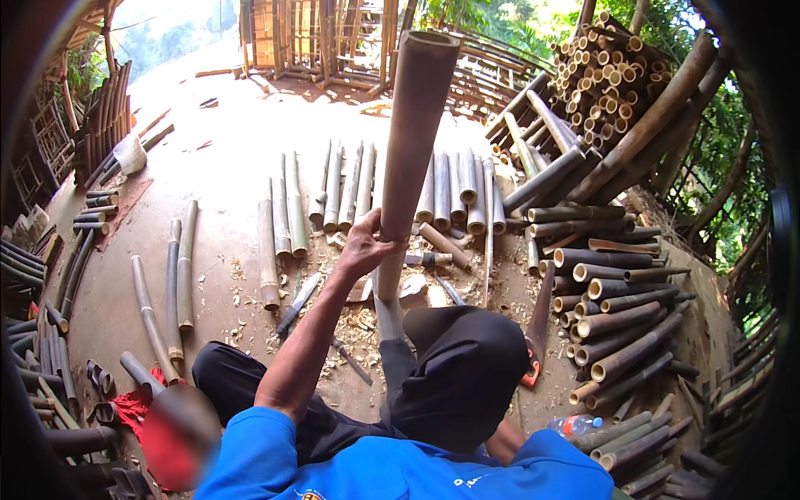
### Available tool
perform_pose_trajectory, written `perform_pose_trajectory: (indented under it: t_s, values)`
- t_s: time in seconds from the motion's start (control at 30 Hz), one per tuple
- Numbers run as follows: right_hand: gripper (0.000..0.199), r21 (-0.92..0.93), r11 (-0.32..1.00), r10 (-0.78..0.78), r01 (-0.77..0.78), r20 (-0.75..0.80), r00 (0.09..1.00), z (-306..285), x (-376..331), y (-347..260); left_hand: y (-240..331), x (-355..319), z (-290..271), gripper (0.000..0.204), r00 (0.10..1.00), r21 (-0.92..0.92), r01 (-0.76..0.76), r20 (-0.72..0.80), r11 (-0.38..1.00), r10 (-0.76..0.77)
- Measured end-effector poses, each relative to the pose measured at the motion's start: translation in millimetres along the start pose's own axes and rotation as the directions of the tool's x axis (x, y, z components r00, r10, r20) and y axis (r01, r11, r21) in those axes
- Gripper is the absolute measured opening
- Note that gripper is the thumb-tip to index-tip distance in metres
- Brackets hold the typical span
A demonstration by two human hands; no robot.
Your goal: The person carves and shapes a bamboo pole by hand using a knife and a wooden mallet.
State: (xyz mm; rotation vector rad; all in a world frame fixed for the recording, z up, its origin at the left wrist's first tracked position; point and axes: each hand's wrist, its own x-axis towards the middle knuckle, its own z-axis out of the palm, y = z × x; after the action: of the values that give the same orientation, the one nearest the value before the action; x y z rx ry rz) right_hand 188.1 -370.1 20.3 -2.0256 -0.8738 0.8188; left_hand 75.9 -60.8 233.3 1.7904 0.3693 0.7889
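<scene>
My left hand [367,247] is wrapped round a thick bamboo tube [417,125], which stands nearly upright in front of me with its open end at the top. The tube's lower part reaches down near my bent legs. Of my right arm only a piece of forearm [504,440] shows beside my right knee; the hand is hidden. A knife [300,304] lies on the ground left of the tube, and a thin blade [352,362] lies nearer my legs. By my right knee rests a handsaw [542,321] with an orange-red handle.
Several bamboo lengths [348,187] lie in a row ahead, amid pale shavings [237,271]. Cut tubes [621,321] are stacked at right, with a plastic bottle [575,425] near them. A larger stack [612,79] rises behind. Red cloth [171,437] lies at lower left.
</scene>
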Motion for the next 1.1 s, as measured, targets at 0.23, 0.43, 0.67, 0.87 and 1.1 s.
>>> perform_pose_trajectory:
  t_s: [0.23,0.43,0.67,0.87,1.1]
  values:
    - [0.081,0.240,0.893,-0.377,0.380,-0.058,0.924,-181,9,-179,101,60,-5,0.073,0.962,0.008,-0.209,-0.179,0.978,0.207]
    - [0.061,-0.648,0.391,-0.905,0.654,-0.141,0.402,-292,-60,-418,156,100,-2,0.052,0.897,0.148,-0.334,-0.254,0.931,0.362]
    - [0.106,-0.759,0.508,-0.655,0.408,-0.033,0.755,-271,-94,-490,154,100,-9,0.047,0.911,0.048,-0.371,-0.176,0.928,0.373]
    - [0.088,-0.646,0.533,-0.659,0.547,0.089,0.747,-302,-76,-495,152,89,-1,0.047,0.915,0.095,-0.342,-0.193,0.935,0.355]
    - [0.073,-0.685,0.446,-0.826,0.576,-0.068,0.559,-292,-64,-512,163,91,4,0.042,0.932,0.059,-0.301,-0.196,0.952,0.307]
